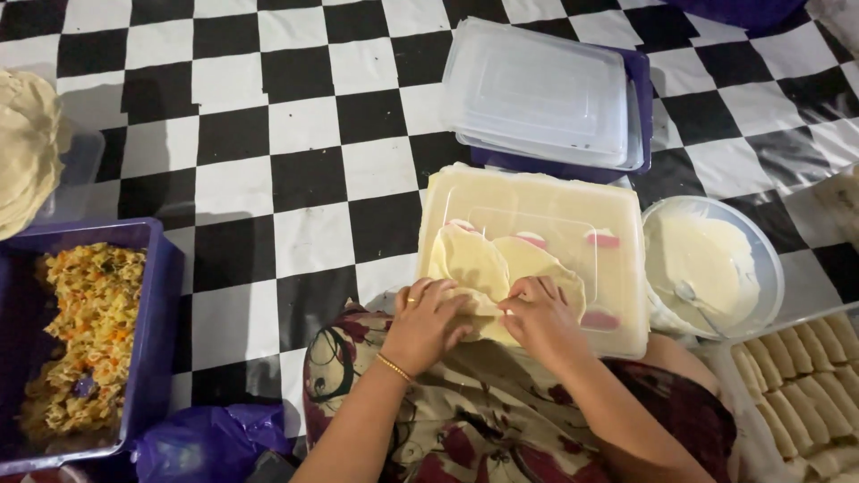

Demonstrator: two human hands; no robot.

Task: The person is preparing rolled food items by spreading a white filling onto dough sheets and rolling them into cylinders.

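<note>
A thin pale dough wrapper lies on a clear upturned plastic lid in front of me. My left hand, with a ring and a gold bracelet, presses its fingers on the wrapper's near edge. My right hand pinches the same edge just beside it. Both hands fold the near part of the wrapper together. What is under the fold is hidden by my fingers.
A blue tub of yellow mixed filling stands at left, with stacked wrappers behind it. A bowl of white paste with a spoon sits at right, beside a tray of finished rolls. Stacked clear lids on a blue box lie beyond.
</note>
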